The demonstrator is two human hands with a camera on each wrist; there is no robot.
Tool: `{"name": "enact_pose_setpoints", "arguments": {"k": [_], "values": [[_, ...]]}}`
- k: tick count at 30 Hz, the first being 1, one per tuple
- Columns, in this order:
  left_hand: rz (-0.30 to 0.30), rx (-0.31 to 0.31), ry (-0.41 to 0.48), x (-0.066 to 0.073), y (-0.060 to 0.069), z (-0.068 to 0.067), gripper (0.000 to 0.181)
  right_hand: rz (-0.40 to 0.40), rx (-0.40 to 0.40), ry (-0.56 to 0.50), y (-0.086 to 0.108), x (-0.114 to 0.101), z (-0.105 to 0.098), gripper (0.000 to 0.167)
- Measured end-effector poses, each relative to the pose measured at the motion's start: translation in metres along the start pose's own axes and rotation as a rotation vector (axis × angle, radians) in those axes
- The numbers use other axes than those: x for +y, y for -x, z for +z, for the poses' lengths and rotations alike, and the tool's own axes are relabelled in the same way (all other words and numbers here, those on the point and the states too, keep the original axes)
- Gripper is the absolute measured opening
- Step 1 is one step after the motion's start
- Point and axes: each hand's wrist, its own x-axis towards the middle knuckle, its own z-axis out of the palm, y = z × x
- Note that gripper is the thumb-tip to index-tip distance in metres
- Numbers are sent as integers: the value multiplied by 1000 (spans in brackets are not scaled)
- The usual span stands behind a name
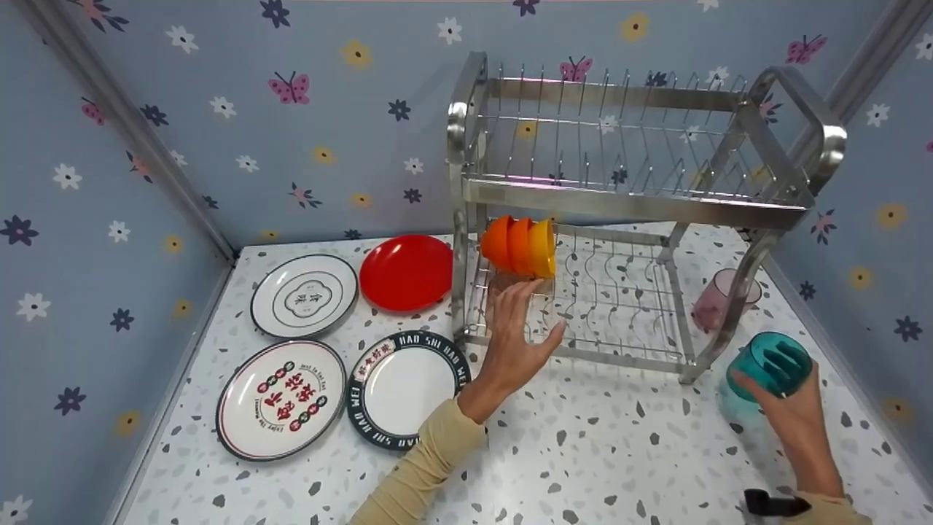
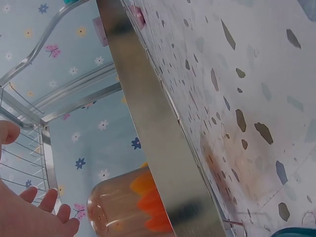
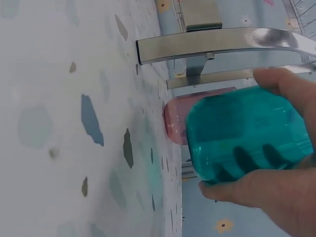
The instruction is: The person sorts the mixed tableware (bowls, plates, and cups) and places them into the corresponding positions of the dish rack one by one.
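My left hand (image 1: pixel 514 350) is open at the front left of the rack's lower shelf, fingers spread and slightly bent. Beside them in the left wrist view stands a clear brownish cup (image 2: pixel 111 207), with a gap between it and the hand (image 2: pixel 32 210). Orange and yellow bowls (image 1: pixel 516 246) stand on edge, nested in a row, behind that cup on the lower shelf. At the right, my right hand (image 1: pixel 802 423) grips a teal cup (image 1: pixel 769 364), thumb on one side and fingers on the other; the right wrist view shows the cup (image 3: pixel 242 133) tilted.
The two-tier metal dish rack (image 1: pixel 634 204) has wire slots on both shelves. A pink cup (image 1: pixel 718 302) stands by its right leg. Left of the rack lie a red plate (image 1: pixel 408 273), a white plate (image 1: pixel 305 295), a printed plate (image 1: pixel 280 399) and a dark-rimmed plate (image 1: pixel 408 390).
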Motion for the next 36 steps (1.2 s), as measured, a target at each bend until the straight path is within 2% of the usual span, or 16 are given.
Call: {"name": "enact_pose_setpoints", "arguments": {"k": [11,17,22,26,33,36], "values": [[-36,-92,86,8,7,-1,61,-56,-52,57,25,-13,0,106],[-22,-132,118,14,11,1,60,-52,-56,85,36,-19,3,106],[8,-153,137,18,15,4,60,-39,-87,103,44,-26,6,108],[4,-193,169,22,18,5,61,-24,-124,82,49,-31,10,111],[-13,-238,204,29,21,9,61,-125,-174,103,57,-34,20,102],[-10,-250,224,31,23,10,61,-111,-210,125,59,-35,23,103]]}}
